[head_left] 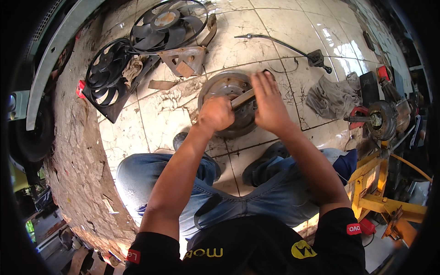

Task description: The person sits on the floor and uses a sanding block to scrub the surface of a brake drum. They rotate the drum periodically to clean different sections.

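Observation:
A round, rusty metal wheel rim [211,87] lies on the tiled floor between my feet, partly hidden by my hands. My left hand [217,112] is closed in a fist round one end of a narrow, flat tan bar [243,98], which slants over the rim. Against the bar's other end lies my right hand [269,103], its fingers stretched out and the palm turned toward the bar. A dark curved edge shows just beyond the right fingertips; I cannot tell what it belongs to.
Two black fans [167,20] lie far left, beside a rusty bracket [185,59]. Far right are a lever with a cable [316,58] and a grey rag [334,96]. A greasy hub assembly [382,120] and a yellow metal frame [366,197] stand at the right.

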The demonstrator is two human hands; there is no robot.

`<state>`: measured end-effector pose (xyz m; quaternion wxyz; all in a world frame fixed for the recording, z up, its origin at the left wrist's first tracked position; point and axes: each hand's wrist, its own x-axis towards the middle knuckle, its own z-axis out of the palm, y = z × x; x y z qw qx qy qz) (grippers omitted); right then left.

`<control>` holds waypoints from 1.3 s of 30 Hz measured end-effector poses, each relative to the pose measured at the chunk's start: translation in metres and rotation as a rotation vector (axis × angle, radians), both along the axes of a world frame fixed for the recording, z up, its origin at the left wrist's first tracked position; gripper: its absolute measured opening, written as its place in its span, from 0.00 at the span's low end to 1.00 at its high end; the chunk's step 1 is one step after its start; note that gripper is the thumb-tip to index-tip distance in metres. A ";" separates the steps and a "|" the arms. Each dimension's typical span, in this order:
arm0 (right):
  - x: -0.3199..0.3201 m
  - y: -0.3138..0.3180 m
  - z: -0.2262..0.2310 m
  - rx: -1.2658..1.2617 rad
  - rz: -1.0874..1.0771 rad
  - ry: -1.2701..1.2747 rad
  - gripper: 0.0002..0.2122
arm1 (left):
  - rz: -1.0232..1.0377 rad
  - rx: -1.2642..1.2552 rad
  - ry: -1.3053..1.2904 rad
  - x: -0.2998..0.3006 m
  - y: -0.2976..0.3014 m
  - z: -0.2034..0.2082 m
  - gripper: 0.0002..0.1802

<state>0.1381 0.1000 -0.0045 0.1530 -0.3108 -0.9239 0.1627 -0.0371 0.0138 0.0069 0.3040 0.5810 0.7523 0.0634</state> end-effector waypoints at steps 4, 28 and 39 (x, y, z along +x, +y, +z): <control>-0.006 0.002 0.002 0.040 0.109 0.013 0.41 | 0.032 0.024 -0.008 -0.003 -0.003 -0.009 0.23; -0.009 0.019 0.010 -0.099 -0.054 -0.110 0.37 | 0.098 0.105 0.020 0.013 -0.010 -0.014 0.16; -0.009 0.017 0.002 -0.082 -0.052 -0.061 0.39 | 0.043 0.087 0.037 0.010 -0.010 -0.015 0.17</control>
